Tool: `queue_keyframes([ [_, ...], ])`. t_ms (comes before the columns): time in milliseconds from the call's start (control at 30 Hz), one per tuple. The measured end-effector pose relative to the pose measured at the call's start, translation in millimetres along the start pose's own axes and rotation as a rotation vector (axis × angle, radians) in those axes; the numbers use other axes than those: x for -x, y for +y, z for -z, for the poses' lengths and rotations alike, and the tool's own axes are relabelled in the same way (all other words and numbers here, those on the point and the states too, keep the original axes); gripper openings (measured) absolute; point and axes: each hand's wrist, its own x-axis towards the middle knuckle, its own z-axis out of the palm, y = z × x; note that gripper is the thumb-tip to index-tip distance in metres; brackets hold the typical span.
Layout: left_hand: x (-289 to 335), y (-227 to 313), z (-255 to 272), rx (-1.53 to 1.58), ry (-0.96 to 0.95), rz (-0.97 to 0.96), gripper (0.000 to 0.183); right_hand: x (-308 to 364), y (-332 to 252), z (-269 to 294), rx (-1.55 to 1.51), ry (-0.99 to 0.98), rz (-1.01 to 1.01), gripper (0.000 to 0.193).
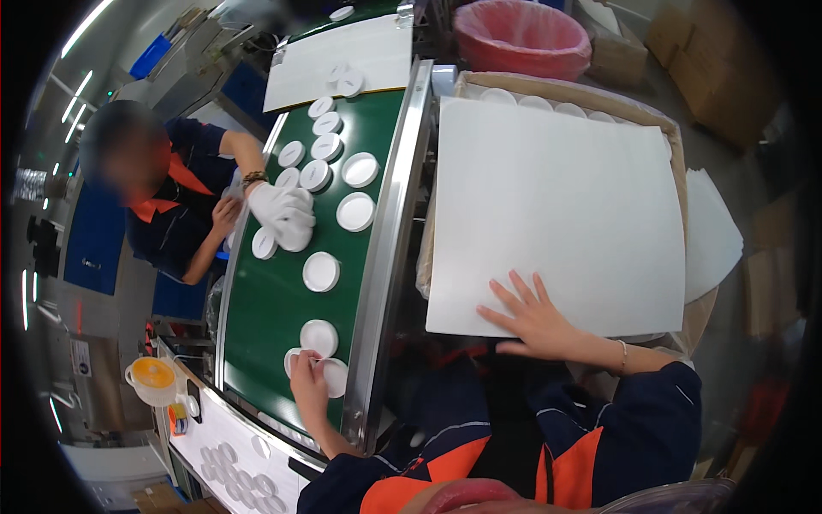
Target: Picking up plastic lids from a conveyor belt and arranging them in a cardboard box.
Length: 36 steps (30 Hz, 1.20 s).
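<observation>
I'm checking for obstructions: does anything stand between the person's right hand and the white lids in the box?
Yes: a white sheet lies under the right hand, covering most of the box; some lids show past the sheet's far edge.

White lids [335, 379], flat white sheet [556, 214]

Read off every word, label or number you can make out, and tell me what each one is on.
No text is legible.
White caps on the green belt: small dark marks on several tops, too small to read.
Pale label on the metal cabinet, far left: too blurred to read.
White sheet under the right hand: no print visible.
</observation>
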Motion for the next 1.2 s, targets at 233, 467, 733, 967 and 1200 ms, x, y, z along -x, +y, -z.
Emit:
queue_keyframes([
  [233,-8,28,20,0.794,0.366,-0.037,0.037,-29,41,-8,-0.041,0.191,-0.211,0.056],
  [467,-29,139,-40,2.266,-0.439,-0.046,0.052,-42,38,-8,-0.084,0.087,-0.213,0.052],
  [733,-31,208,-47,2.493,-0.815,0.116,0.053,-43,46,-21,-0.130,0.134,-0.262,0.051],
  [967,-20,216,-40,2.364,-0.654,0.147,0.052,-98,87,-7,0.024,0.251,-0.274,0.047],
  [1200,-13,214,-49,2.488,-0.739,0.074,0.052,-184,165,19,0.198,0.449,-0.397,0.056],
])
